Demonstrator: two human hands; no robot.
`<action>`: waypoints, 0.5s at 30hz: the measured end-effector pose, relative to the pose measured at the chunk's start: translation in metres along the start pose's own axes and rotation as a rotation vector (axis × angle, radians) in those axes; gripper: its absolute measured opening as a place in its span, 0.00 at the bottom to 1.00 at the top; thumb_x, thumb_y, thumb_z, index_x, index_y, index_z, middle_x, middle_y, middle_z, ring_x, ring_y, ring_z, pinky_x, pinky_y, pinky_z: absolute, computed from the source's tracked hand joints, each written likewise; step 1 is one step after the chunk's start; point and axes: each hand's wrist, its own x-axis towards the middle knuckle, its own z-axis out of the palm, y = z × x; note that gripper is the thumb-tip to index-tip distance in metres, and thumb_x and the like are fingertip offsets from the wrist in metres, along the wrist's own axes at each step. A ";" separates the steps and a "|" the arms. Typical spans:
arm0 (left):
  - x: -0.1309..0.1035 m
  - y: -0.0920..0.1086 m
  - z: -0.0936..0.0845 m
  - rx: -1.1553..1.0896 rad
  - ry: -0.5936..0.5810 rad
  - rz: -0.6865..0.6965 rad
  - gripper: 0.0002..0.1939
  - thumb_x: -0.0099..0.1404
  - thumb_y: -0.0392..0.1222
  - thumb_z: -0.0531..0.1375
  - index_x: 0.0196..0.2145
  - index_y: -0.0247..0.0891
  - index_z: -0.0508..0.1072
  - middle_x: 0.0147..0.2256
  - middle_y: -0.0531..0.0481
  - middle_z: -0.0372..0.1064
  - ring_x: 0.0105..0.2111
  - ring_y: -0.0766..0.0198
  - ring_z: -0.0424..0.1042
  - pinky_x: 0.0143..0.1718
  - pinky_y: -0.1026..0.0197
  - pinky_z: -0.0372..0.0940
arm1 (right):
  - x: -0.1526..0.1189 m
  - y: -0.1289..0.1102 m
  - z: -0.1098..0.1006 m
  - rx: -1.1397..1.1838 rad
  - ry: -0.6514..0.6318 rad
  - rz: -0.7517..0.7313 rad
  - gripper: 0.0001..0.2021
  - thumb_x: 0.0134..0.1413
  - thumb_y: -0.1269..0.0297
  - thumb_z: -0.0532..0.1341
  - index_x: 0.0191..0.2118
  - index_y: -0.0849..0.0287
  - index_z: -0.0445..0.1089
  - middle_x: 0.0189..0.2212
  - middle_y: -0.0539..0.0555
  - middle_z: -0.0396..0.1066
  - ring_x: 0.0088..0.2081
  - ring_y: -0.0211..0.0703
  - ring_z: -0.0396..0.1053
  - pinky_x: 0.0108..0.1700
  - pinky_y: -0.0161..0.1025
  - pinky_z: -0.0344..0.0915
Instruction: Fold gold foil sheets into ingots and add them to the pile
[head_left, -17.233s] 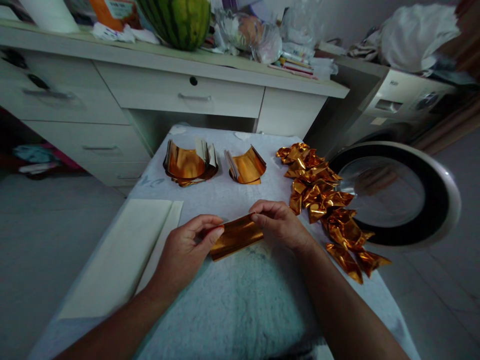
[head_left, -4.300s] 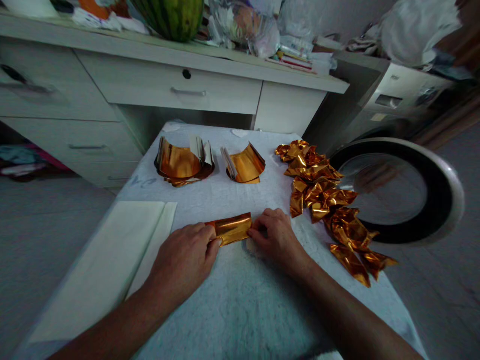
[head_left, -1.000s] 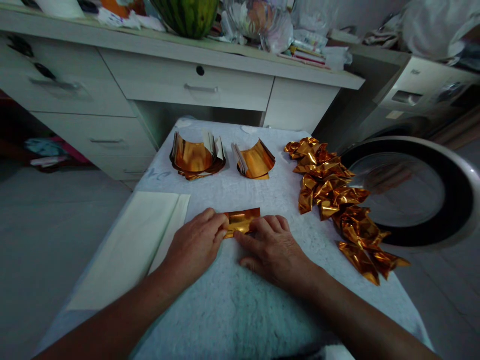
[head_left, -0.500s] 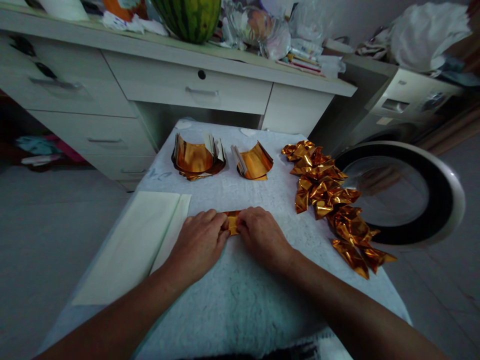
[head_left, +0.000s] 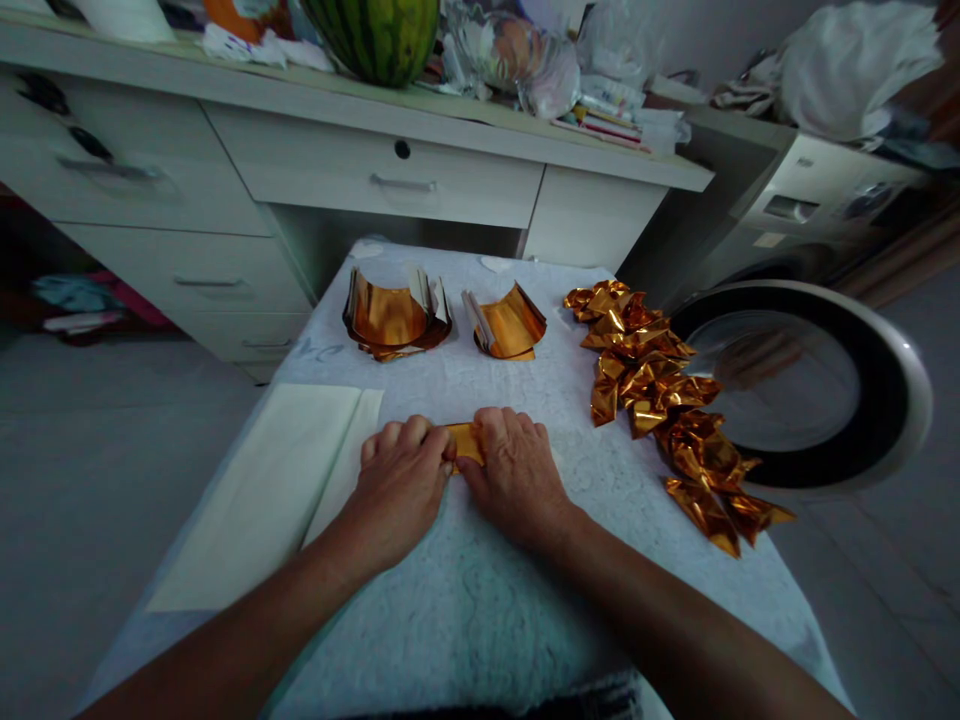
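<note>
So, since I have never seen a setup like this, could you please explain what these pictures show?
There is no machine, just a person's left hand and right hand, both bare. One camera worn on the head took every picture, looking forward and down. The hands hold a piece of gold foil paper on a cloth-covered table. Beyond lie a larger stack of curled foil sheets and a smaller stack. A heap of creased foil pieces lies to the right, a folded white sheet to the left. Behind are a watermelon and an open washing machine.
</note>
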 end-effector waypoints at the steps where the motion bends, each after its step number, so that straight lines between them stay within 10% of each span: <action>1: 0.000 0.000 0.000 -0.005 0.004 0.003 0.07 0.67 0.36 0.52 0.39 0.40 0.69 0.40 0.45 0.65 0.42 0.51 0.61 0.41 0.50 0.54 | -0.001 0.002 -0.001 0.009 -0.001 0.002 0.13 0.58 0.59 0.61 0.47 0.57 0.61 0.41 0.56 0.68 0.43 0.52 0.64 0.44 0.47 0.58; 15: -0.001 -0.006 0.004 -0.035 0.046 0.062 0.08 0.67 0.34 0.51 0.38 0.42 0.68 0.38 0.48 0.64 0.40 0.52 0.60 0.40 0.50 0.52 | -0.003 0.036 -0.021 0.035 -0.071 0.110 0.27 0.55 0.59 0.62 0.59 0.57 0.58 0.49 0.61 0.65 0.49 0.58 0.63 0.49 0.53 0.58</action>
